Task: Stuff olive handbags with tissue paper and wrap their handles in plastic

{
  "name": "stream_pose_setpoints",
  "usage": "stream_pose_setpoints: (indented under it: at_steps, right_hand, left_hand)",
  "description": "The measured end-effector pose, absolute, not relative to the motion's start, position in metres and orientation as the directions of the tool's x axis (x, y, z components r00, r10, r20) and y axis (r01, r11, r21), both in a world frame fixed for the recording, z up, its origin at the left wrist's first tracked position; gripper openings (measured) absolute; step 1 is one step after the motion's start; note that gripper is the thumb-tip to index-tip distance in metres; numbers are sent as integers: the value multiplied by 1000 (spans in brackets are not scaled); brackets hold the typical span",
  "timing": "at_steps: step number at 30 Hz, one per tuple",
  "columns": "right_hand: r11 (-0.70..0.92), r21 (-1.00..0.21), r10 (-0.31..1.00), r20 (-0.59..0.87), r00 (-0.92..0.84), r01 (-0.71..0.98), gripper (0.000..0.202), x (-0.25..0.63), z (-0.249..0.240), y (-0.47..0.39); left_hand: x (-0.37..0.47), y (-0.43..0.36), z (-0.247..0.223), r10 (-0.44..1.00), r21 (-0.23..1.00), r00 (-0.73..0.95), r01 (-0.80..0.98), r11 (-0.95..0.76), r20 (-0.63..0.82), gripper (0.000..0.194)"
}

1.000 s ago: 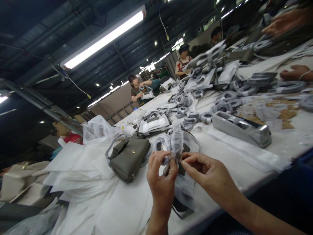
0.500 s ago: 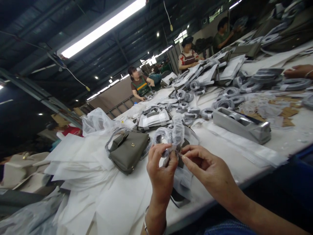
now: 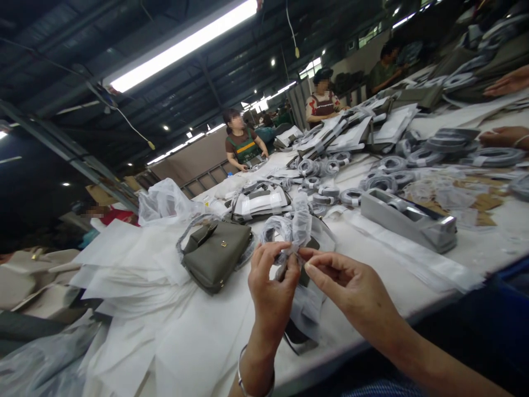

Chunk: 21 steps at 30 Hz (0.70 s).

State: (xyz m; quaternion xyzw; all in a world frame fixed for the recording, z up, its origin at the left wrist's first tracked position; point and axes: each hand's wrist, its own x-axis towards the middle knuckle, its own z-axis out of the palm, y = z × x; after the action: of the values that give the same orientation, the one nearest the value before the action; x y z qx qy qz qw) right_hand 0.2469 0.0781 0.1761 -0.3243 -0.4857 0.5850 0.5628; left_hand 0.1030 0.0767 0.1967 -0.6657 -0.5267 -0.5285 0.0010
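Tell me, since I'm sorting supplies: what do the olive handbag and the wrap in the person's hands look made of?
The olive handbag looks like matte leather or faux leather, smooth with a small gold clasp. The wrap, pinched by the left hand and right hand, seems thin translucent plastic film: crinkled, glossy.

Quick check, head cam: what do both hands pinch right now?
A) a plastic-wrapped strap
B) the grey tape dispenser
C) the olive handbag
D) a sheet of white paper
A: the left hand and right hand meet on the plastic-wrapped strap; the handbag lies apart to the left and the tape dispenser to the right, both untouched.
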Motion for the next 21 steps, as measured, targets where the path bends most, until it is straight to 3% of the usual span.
stream_pose_setpoints:
  at_steps: [21]
  right_hand:
    - [90, -942, 957, 171, -233, -323, 29, 249, 173, 86]
  left_hand:
    - [104, 75, 196, 725, 626, -226, 699, -345, 651, 25]
